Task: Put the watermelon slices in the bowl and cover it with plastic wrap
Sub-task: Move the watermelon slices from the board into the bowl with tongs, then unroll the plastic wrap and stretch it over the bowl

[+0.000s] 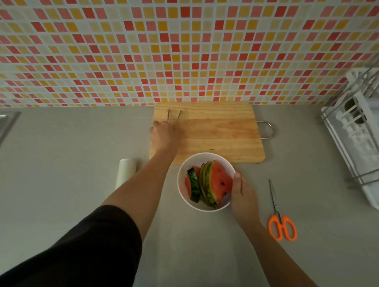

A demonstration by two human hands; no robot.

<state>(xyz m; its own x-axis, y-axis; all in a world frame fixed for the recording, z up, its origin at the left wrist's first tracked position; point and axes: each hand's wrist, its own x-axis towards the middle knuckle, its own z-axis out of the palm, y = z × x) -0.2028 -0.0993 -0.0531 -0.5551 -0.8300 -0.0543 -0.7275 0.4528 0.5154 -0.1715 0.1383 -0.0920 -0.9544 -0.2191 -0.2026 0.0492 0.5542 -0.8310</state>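
– Two hands are logged; what is held by each?
– The left hand is laid on the far left corner of the wooden cutting board. Its fingers are curled under and the tongs are gripped by their near end. Both prongs are pointed at the tiled wall. The right hand is clamped on the near right rim of the white bowl, with the thumb hooked over the edge.
– Where are the watermelon slices placed?
– Inside the bowl, stood on edge, rinds turned left. The bowl is set on the grey counter at the board's near edge and is not yet covered. Contact with the board cannot be told.
– And the wrap?
– The plastic wrap roll is laid on the counter left of the board, partly hidden by the left forearm.
– Anything else noted?
– Orange-handled scissors are laid blades closed, right of the right hand. A white dish rack is seen at the right edge.
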